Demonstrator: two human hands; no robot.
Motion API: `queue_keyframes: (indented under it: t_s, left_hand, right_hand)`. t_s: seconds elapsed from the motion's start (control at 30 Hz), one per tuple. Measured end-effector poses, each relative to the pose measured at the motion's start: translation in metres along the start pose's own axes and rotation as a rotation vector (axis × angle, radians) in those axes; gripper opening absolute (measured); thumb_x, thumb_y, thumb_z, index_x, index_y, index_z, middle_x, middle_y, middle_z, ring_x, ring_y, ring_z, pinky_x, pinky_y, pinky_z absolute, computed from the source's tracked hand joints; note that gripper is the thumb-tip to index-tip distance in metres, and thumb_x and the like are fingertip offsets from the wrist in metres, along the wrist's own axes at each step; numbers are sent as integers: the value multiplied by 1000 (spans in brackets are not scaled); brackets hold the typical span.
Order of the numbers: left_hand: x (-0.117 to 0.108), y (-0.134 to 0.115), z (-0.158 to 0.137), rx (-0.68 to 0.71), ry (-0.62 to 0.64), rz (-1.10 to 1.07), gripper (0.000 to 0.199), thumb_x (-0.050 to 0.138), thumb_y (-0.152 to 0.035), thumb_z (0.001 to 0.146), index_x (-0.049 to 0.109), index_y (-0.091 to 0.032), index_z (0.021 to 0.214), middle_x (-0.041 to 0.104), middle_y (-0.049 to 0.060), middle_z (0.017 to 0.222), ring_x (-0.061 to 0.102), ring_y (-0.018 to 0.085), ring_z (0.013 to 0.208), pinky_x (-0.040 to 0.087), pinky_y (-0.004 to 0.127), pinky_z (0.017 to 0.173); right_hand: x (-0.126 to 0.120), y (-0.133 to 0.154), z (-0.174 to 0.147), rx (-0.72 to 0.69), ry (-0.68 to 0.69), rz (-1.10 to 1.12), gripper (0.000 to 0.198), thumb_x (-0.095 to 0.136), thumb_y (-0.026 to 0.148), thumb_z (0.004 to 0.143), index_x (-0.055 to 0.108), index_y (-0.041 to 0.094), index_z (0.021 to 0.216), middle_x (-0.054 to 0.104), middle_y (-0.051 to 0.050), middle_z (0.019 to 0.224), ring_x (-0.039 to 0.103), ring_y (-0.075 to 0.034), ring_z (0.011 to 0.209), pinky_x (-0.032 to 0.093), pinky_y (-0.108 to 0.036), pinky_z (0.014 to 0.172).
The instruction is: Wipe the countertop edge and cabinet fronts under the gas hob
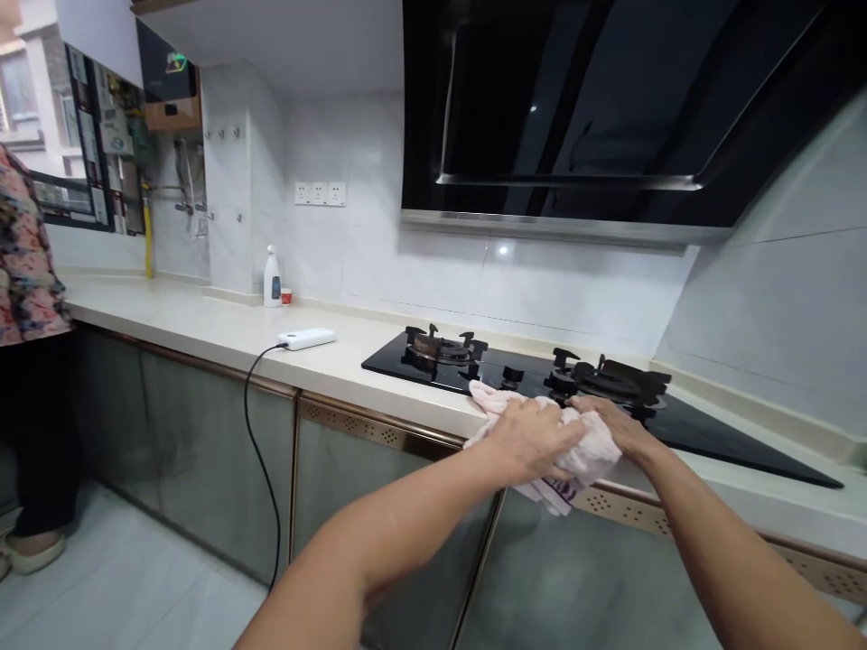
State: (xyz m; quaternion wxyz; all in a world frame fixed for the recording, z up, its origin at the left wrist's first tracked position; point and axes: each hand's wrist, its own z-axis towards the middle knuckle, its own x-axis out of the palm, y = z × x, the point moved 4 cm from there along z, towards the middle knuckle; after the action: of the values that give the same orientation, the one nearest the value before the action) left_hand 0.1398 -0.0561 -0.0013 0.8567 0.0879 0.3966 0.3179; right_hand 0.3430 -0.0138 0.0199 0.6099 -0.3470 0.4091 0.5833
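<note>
A pale pink cloth is bunched at the front edge of the black glass gas hob, with one corner hanging over the counter edge. My left hand grips the cloth from the left, fingers curled into it. On the other side, my right hand is closed on the cloth's upper part, its fingertips close to the right control knob. The left burner and the right burner lie just behind my hands. Folds of cloth partly hide the fingers.
A white power bank with a black cable hanging down lies on the counter. Behind it stand a white spray bottle and a small red cup. A dark range hood overhangs the hob. A person stands far left.
</note>
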Motion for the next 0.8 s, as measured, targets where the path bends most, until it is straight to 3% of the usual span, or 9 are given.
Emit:
queue_keyframes:
  t_s: [0.17,0.3,0.5,0.67,0.8]
  left_hand:
    - [-13,53,-54,-29,-84,12,74,48,-73,89,51,-18,138,63,16,116,62,30,101,48,44,84]
    - [-29,112,-115,-134,-137,15,76,50,-77,85,57,-18,131,65,18,121,62,31,111,48,47,95]
    - [-63,208,-205,-415,-34,74,73,58,-76,76,62,-18,122,63,19,130,60,33,119,44,46,106]
    - [-98,267,-266,-625,3,172,68,52,-74,76,59,-22,118,65,12,127,58,32,120,43,42,105]
    - [-114,291,-291,-752,-25,300,55,40,-72,83,53,-29,114,68,-1,111,59,27,108,46,40,95]
  right_hand:
    - [5,1,-1,73,72,38,59,23,54,95,68,26,119,66,-9,131,62,-31,120,51,-49,96]
    - [10,-2,-1,84,77,56,60,30,62,91,66,26,124,62,-9,137,59,-33,124,48,-50,99]
    - [10,-1,0,75,89,62,61,33,62,90,64,25,128,59,-8,140,54,-32,130,45,-51,105]
    - [0,12,-6,86,97,56,59,33,60,93,63,25,130,59,-7,142,51,-32,133,43,-51,107]
    - [-8,22,-11,81,95,65,57,33,56,95,63,23,130,58,-9,142,52,-31,132,40,-51,108]
